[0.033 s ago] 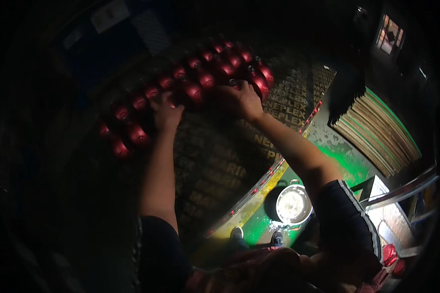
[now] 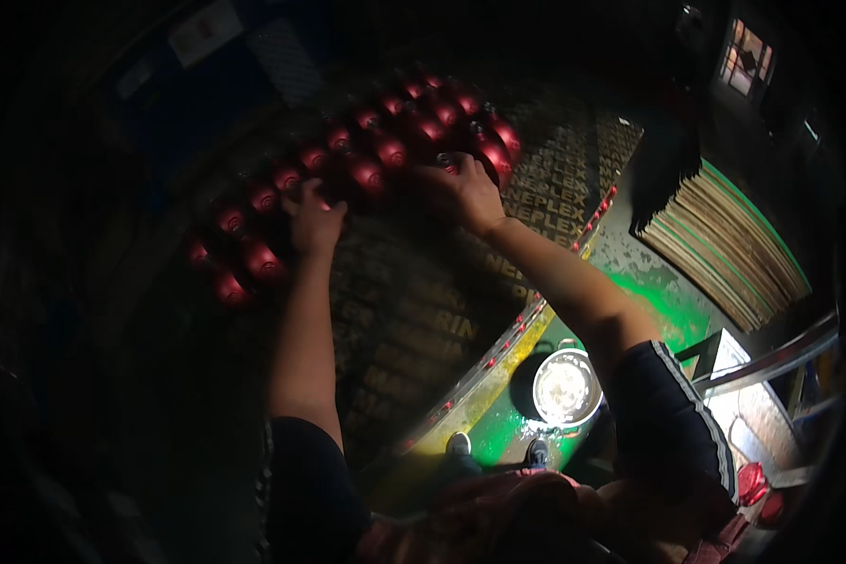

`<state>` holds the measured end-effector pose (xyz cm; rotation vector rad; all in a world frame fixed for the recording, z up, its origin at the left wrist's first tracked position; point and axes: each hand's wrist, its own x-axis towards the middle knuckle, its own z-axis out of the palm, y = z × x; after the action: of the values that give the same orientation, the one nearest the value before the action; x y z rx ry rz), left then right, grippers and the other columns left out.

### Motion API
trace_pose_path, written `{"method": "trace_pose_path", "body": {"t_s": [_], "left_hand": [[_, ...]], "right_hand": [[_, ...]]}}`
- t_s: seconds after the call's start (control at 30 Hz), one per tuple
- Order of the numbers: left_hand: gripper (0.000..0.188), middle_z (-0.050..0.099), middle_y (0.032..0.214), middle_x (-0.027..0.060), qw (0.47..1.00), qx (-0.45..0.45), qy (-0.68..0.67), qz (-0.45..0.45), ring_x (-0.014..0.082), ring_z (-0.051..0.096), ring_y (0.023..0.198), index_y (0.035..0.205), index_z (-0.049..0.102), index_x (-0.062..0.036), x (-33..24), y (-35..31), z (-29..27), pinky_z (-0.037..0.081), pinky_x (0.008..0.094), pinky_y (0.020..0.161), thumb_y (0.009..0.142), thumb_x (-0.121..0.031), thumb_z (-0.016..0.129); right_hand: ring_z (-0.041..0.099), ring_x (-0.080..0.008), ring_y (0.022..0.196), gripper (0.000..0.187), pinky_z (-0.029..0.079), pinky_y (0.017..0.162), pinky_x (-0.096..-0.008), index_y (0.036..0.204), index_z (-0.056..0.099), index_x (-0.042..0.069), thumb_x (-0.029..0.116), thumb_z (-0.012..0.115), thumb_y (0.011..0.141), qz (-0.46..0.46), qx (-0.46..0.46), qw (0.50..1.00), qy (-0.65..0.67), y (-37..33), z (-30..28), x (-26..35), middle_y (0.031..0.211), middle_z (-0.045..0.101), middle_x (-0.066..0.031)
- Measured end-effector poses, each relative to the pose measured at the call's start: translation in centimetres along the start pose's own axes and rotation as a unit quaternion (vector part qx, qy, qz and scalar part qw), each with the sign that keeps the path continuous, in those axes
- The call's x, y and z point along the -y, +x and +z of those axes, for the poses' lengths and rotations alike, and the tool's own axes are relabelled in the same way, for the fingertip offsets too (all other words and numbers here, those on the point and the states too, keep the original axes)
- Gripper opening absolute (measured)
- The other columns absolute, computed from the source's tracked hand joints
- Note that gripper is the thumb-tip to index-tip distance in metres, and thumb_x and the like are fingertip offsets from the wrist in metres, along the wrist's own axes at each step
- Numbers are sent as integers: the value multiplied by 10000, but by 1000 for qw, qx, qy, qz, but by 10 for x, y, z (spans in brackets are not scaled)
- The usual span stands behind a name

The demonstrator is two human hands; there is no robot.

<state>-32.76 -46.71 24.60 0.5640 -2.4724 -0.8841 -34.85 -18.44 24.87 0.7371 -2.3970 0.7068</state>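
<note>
Several shiny red cylinders (image 2: 376, 174) with rounded tops stand in two close rows across a dark printed board (image 2: 423, 320). My left hand (image 2: 312, 218) is curled over the top of one red cylinder near the middle of the rows. To the right, my right hand (image 2: 461, 193) closes over the top of another red cylinder (image 2: 493, 155) at the rows' right end. Both arms reach forward from the lower edge. The scene is dim, and the cylinders' bodies are hidden below their tops.
A stack of flat boards (image 2: 724, 244) lies at the right on a green floor (image 2: 667, 310). Below me are a round white bowl (image 2: 566, 387) and my shoes (image 2: 456, 444). A metal rail (image 2: 780, 352) crosses the lower right.
</note>
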Motion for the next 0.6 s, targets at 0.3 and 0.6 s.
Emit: {"method": "trace_pose_path", "body": {"t_s": [0.3,0.6], "left_hand": [[634,514,1354,136,939,-29,-325,105,329,452,1318,1316,549,-92,-9,-164,-70,393,458,1098,725,-123,774],[648,381,1519,212,550,228,-760,-260,447,533,1233,1477,420,-108,-83,-470,89,523,566,936,887,-319,585]], "right_hand": [[517,-260,1280,668,440,1069,-388,1428,508,86,89,779,817,165,-115,850,486,-198,-137,-43,1354,520,-135],[607,-277,1176,477,517,1010,-434,1390,472,26,271,586,997,399,-186,337,832,-462,-194,-149,1327,584,-151]]}}
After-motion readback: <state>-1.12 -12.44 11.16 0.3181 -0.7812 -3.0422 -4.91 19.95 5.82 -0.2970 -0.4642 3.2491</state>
